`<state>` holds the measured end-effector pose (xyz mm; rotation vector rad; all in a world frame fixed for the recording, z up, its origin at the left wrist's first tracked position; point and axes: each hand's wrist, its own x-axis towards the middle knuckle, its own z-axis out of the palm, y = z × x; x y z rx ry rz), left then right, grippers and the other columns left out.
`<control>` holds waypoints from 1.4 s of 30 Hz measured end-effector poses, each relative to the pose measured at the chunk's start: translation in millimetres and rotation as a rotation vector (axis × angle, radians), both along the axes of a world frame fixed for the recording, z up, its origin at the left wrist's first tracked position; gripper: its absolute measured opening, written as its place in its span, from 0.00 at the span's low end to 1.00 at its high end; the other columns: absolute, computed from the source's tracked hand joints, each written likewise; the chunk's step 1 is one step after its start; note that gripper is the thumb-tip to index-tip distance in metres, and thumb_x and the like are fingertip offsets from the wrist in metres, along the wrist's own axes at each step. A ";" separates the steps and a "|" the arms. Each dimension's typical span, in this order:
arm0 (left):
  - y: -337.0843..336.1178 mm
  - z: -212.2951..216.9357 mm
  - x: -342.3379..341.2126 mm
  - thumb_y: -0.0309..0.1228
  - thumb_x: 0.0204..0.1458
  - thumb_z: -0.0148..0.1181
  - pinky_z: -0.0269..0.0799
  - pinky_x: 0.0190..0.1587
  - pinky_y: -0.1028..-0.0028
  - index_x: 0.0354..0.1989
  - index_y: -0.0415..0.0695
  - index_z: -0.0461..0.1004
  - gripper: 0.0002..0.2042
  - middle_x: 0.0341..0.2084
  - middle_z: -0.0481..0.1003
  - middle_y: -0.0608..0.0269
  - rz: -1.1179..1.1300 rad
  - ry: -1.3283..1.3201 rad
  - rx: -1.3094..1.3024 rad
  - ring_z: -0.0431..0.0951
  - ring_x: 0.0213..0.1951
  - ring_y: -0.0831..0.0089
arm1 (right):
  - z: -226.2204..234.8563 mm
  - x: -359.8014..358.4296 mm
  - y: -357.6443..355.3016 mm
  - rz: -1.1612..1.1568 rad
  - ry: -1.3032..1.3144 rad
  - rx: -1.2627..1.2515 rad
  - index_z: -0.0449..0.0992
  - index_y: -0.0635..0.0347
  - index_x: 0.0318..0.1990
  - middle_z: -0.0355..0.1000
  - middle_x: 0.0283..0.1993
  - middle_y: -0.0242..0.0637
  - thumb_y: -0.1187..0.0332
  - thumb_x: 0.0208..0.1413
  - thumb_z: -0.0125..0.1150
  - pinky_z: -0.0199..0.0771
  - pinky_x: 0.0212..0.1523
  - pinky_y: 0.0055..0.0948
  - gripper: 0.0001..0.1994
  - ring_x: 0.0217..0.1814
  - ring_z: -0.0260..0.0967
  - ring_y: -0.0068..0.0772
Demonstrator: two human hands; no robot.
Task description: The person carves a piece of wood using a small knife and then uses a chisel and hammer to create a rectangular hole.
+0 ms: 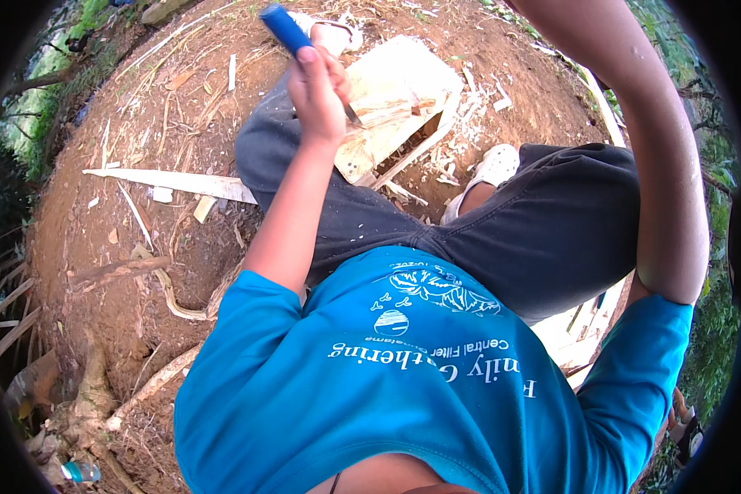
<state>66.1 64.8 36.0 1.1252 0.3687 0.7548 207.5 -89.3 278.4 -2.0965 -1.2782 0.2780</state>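
My left hand (321, 97) is wrapped round the blue handle of a chisel (284, 29). Its dark blade shows below the fist, with the tip at the face of a pale wooden block (416, 70). The block lies tilted between my legs, with a rough carved patch near the blade and a dark gap along its lower right side. My right arm is raised, and its forearm leaves the picture at the top edge. The right hand and anything it holds are hidden beyond that edge.
Brown soil around me is strewn with wood chips. A long pointed wood strip (173, 181) lies to the left, with roots (95, 395) nearer. More split boards (589, 329) lie beside my right hip. A light shoe (496, 167) shows beyond my right leg. Green plants line the sides.
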 end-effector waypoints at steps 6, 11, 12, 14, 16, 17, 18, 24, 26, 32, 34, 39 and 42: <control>17.1 19.1 -0.3 0.61 0.66 0.48 0.45 0.17 0.78 0.38 0.48 0.63 0.25 0.16 0.55 0.75 0.030 -0.014 0.023 0.50 0.15 0.85 | -11.0 1.0 -6.1 -0.014 -0.017 0.008 0.71 0.60 0.61 0.60 0.20 0.21 0.68 0.73 0.52 0.50 0.23 0.25 0.14 0.19 0.50 0.14; 14.8 17.2 -2.0 0.59 0.68 0.47 0.45 0.17 0.78 0.37 0.48 0.63 0.24 0.17 0.55 0.74 0.009 0.001 0.040 0.50 0.15 0.85 | 4.7 5.2 -4.5 0.003 0.095 -0.077 0.71 0.61 0.61 0.60 0.20 0.20 0.68 0.73 0.52 0.49 0.23 0.24 0.14 0.19 0.49 0.13; 12.8 18.2 1.5 0.59 0.68 0.47 0.45 0.17 0.79 0.38 0.48 0.63 0.24 0.17 0.55 0.74 -0.010 -0.005 0.033 0.50 0.15 0.85 | 7.6 4.0 -7.0 -0.004 0.091 -0.085 0.71 0.61 0.61 0.60 0.20 0.20 0.68 0.73 0.52 0.49 0.23 0.24 0.14 0.19 0.49 0.13; 12.4 18.3 1.0 0.59 0.68 0.48 0.45 0.18 0.79 0.38 0.48 0.63 0.24 0.17 0.55 0.74 -0.010 0.003 0.031 0.50 0.15 0.85 | 1.8 6.3 -7.9 0.034 0.071 -0.057 0.71 0.60 0.61 0.59 0.19 0.19 0.68 0.73 0.52 0.48 0.22 0.24 0.14 0.19 0.49 0.13; 13.3 16.8 1.8 0.59 0.68 0.48 0.45 0.18 0.79 0.38 0.47 0.63 0.24 0.17 0.56 0.74 -0.022 0.005 0.051 0.50 0.15 0.86 | -1.2 7.8 -8.7 0.065 0.055 -0.027 0.70 0.60 0.61 0.59 0.19 0.19 0.67 0.73 0.52 0.47 0.22 0.23 0.14 0.18 0.49 0.12; 13.6 16.2 2.5 0.59 0.68 0.48 0.45 0.18 0.79 0.38 0.47 0.64 0.24 0.17 0.56 0.74 -0.030 0.004 0.060 0.50 0.15 0.86 | -0.2 8.2 -8.8 0.072 0.065 -0.027 0.70 0.60 0.61 0.59 0.19 0.19 0.67 0.73 0.52 0.47 0.22 0.23 0.14 0.18 0.49 0.12; 13.0 16.1 3.8 0.59 0.67 0.48 0.45 0.18 0.79 0.38 0.47 0.63 0.24 0.17 0.56 0.74 -0.035 0.007 0.063 0.51 0.15 0.86 | 0.2 8.2 -9.4 0.065 0.060 -0.036 0.70 0.60 0.61 0.58 0.18 0.19 0.67 0.73 0.52 0.47 0.21 0.23 0.15 0.18 0.49 0.12; 12.6 15.9 6.9 0.60 0.67 0.49 0.45 0.18 0.79 0.38 0.47 0.63 0.25 0.17 0.56 0.74 -0.067 0.000 0.072 0.50 0.15 0.86 | -2.0 10.4 -9.3 0.016 0.013 -0.068 0.70 0.61 0.62 0.58 0.18 0.19 0.67 0.73 0.52 0.48 0.21 0.23 0.15 0.17 0.48 0.12; 14.2 15.0 1.4 0.60 0.67 0.49 0.44 0.18 0.79 0.38 0.47 0.63 0.25 0.18 0.56 0.74 -0.044 0.011 0.071 0.50 0.15 0.86 | -6.1 9.4 -6.3 0.037 -0.022 -0.052 0.70 0.61 0.62 0.57 0.18 0.19 0.67 0.73 0.52 0.48 0.21 0.23 0.15 0.17 0.48 0.12; 13.5 15.9 1.1 0.60 0.67 0.49 0.44 0.18 0.79 0.38 0.47 0.63 0.25 0.17 0.56 0.74 -0.045 0.017 0.070 0.50 0.15 0.86 | 1.4 10.3 -4.7 0.070 0.012 -0.077 0.71 0.61 0.61 0.57 0.17 0.19 0.67 0.73 0.52 0.48 0.20 0.23 0.14 0.17 0.48 0.12; 12.7 16.0 2.3 0.60 0.67 0.49 0.44 0.18 0.79 0.38 0.47 0.63 0.25 0.17 0.56 0.74 -0.055 0.013 0.093 0.50 0.15 0.86 | 5.7 7.1 -5.0 0.073 0.019 -0.058 0.71 0.61 0.60 0.57 0.18 0.19 0.67 0.73 0.52 0.49 0.20 0.23 0.14 0.17 0.49 0.13; 14.9 9.7 -4.0 0.60 0.66 0.50 0.44 0.18 0.79 0.38 0.48 0.63 0.25 0.17 0.56 0.74 -0.024 0.031 0.114 0.50 0.15 0.86 | -9.9 -2.2 5.3 0.156 -0.021 0.218 0.71 0.60 0.59 0.62 0.20 0.24 0.68 0.73 0.51 0.52 0.20 0.22 0.13 0.18 0.53 0.15; 12.1 13.0 7.4 0.61 0.66 0.50 0.44 0.18 0.79 0.38 0.48 0.63 0.25 0.17 0.56 0.75 -0.035 -0.001 0.097 0.50 0.15 0.86 | -6.7 -9.2 -2.2 0.158 -0.074 0.047 0.71 0.60 0.58 0.65 0.22 0.28 0.69 0.73 0.51 0.54 0.20 0.23 0.12 0.20 0.55 0.16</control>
